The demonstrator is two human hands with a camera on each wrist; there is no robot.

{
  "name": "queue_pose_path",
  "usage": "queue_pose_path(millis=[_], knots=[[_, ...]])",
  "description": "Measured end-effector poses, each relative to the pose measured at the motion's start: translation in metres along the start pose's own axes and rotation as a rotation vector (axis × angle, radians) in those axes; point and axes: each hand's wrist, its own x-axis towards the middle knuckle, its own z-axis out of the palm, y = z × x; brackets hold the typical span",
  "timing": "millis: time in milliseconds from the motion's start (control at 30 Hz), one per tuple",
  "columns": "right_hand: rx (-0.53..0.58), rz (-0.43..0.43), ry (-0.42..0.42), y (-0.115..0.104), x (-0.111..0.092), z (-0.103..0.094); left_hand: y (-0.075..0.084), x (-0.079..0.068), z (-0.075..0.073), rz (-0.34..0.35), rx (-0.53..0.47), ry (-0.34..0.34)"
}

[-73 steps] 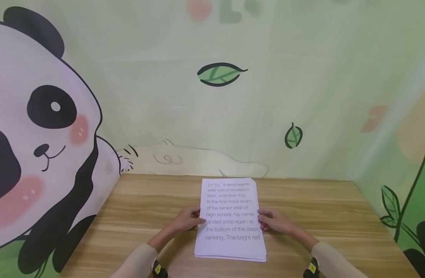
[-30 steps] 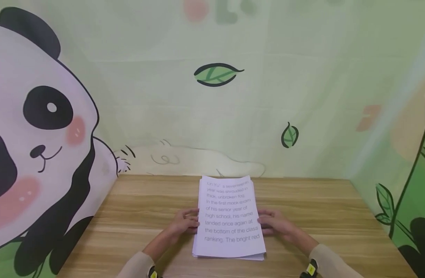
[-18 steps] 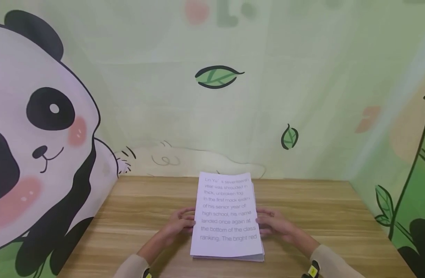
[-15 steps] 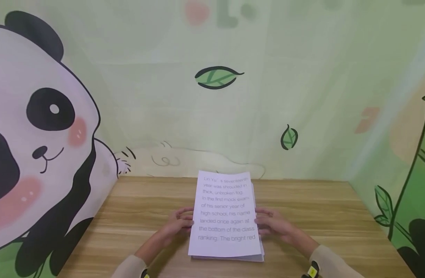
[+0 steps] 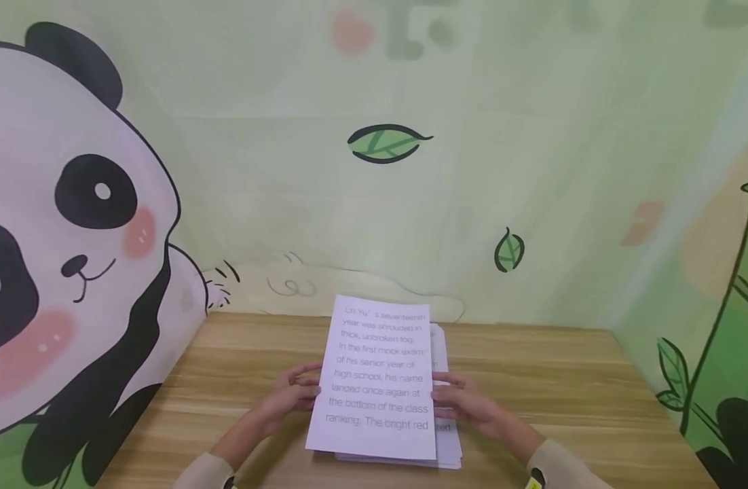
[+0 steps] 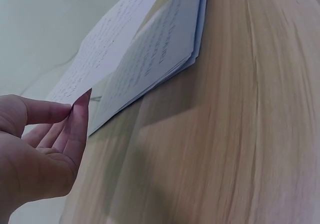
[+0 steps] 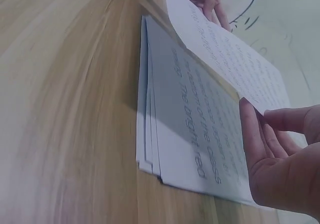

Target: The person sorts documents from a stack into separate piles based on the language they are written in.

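Note:
A printed sheet of paper (image 5: pixel 377 380) is raised above a stack of printed sheets (image 5: pixel 449 445) on the table. My left hand (image 5: pixel 288 397) pinches the sheet's left edge between thumb and fingers, seen closely in the left wrist view, where the thumb and fingertips meet at the paper's edge. On the opposite side, my right hand (image 5: pixel 468 405) pinches the right edge the same way. A gap between the lifted sheet (image 7: pixel 225 49) and the stack (image 7: pixel 185 114) shows in the right wrist view. The stack's pages are slightly uneven at their edges.
The wooden table (image 5: pixel 533 367) runs back to a fabric backdrop (image 5: pixel 276 170) printed with a panda and leaves. Beige sleeves and dark wrist straps with yellow patches show at the lower edge of the head view.
The top sheet, lying on the stack at first, has come up and shifted left off it, uncovering the stack's right side. Both hands have moved left with it.

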Motion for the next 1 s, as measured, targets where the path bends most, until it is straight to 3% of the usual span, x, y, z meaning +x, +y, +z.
queue_pose_path(millis=[300,633,1000], knots=[[0.036,0.027,0.016,0.001,0.012,0.017,0.0,-0.006,-0.022,0.023,-0.016,-0.004],[0.092,0.014,-0.028,0.003,0.021,0.035,-0.001,-0.014,-0.046,0.029,-0.032,-0.009],[0.061,0.032,-0.064,0.0,0.034,0.063,0.001,-0.023,-0.075,0.03,-0.015,-0.003]])
